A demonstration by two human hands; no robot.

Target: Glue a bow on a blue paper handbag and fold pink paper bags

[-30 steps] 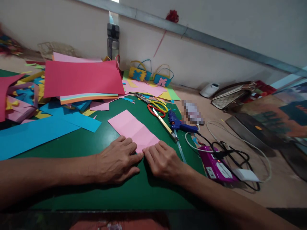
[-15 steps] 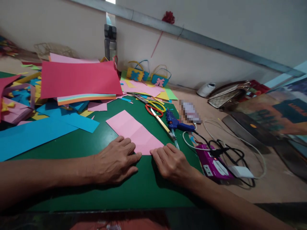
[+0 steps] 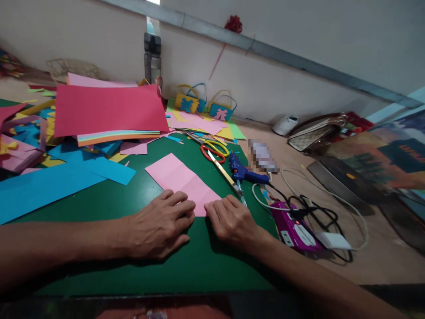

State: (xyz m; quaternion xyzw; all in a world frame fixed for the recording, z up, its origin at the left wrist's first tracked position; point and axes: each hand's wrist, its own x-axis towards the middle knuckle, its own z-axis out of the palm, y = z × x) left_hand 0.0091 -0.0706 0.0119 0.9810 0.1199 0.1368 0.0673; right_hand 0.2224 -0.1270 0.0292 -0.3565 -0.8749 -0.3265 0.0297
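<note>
A creased sheet of pink paper (image 3: 179, 175) lies at an angle on the green board (image 3: 133, 274). My left hand (image 3: 162, 223) rests palm down over its near left edge, fingers stretched and lying flat. At the near right corner, the curled fingers of my right hand (image 3: 234, 223) are closed on the sheet's edge. The paper under both hands is hidden. Just beyond the sheet lie scissors (image 3: 213, 153) with red and yellow handles, a slim cutter knife (image 3: 226, 175) and a blue glue gun (image 3: 247, 170).
Blue paper strips (image 3: 49, 188) and a stack topped with red sheets (image 3: 111, 110) cover the left side. Small paper bags (image 3: 221, 111) stand at the back. On the right are a purple power box (image 3: 292, 228), tangled cables and a handbag (image 3: 314, 130).
My right hand has shifted slightly left and away from me along the paper's edge. My left fingers have moved a little on the sheet, which stays nearly in place.
</note>
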